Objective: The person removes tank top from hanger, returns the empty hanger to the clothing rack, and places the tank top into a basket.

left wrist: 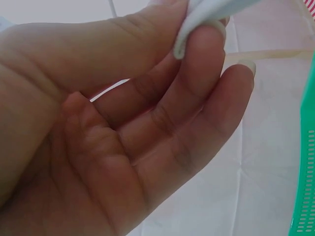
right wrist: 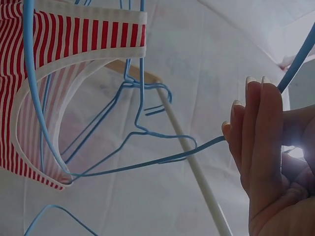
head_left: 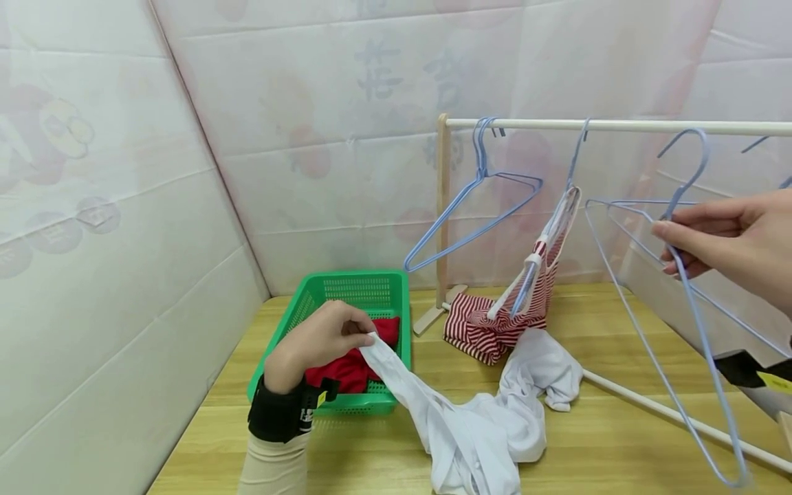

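Observation:
My left hand (head_left: 328, 333) pinches one end of a white garment (head_left: 476, 426) between thumb and fingers. The rest of that garment lies crumpled on the wooden table; the left wrist view shows just the pinched edge of white cloth (left wrist: 216, 12). In my right hand (head_left: 736, 237) is a blue hanger (head_left: 699, 323), gripped at the shoulder below its hook and hanging off the rail. The right wrist view shows the fingers (right wrist: 266, 142) around the hanger wire (right wrist: 147, 163). A red-and-white striped garment (head_left: 482, 326) hangs from another blue hanger, its lower part on the table.
Below my left hand stands a green basket (head_left: 405, 344) with red cloth (head_left: 346, 371) inside. A white rail (head_left: 526, 124) on a wooden post (head_left: 443, 206) bears empty blue hangers (head_left: 479, 179). A white bottom bar (head_left: 668, 412) crosses the table at right. Sheeted walls enclose the table.

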`<action>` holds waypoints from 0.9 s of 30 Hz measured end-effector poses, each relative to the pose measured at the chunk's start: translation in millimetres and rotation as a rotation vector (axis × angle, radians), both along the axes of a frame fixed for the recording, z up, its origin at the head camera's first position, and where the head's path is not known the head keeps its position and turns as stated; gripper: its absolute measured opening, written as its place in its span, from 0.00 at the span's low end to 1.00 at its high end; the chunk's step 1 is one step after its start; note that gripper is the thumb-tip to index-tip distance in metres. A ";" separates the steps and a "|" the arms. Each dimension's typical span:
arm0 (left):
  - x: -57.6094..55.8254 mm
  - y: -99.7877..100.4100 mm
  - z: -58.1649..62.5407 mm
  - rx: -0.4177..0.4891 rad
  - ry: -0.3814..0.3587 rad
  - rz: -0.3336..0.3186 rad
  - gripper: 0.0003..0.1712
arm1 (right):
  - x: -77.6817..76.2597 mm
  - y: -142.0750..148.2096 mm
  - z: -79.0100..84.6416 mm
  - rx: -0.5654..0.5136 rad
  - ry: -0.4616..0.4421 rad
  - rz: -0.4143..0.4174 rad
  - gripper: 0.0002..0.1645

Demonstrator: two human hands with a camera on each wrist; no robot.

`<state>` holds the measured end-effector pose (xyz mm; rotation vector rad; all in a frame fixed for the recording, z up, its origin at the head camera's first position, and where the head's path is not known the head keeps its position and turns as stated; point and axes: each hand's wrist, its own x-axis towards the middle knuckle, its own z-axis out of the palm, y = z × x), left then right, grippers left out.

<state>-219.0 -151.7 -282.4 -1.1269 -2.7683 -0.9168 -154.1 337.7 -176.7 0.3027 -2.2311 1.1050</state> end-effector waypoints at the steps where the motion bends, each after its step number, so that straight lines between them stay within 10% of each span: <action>1: -0.1 -0.3 -0.1 0.000 -0.001 0.001 0.04 | -1.4 -0.2 1.0 -0.002 -0.005 -0.002 0.30; 27: -1.3 1.0 -0.8 -0.014 0.008 0.005 0.04 | -28.2 9.1 0.0 -0.032 -0.145 -0.077 0.20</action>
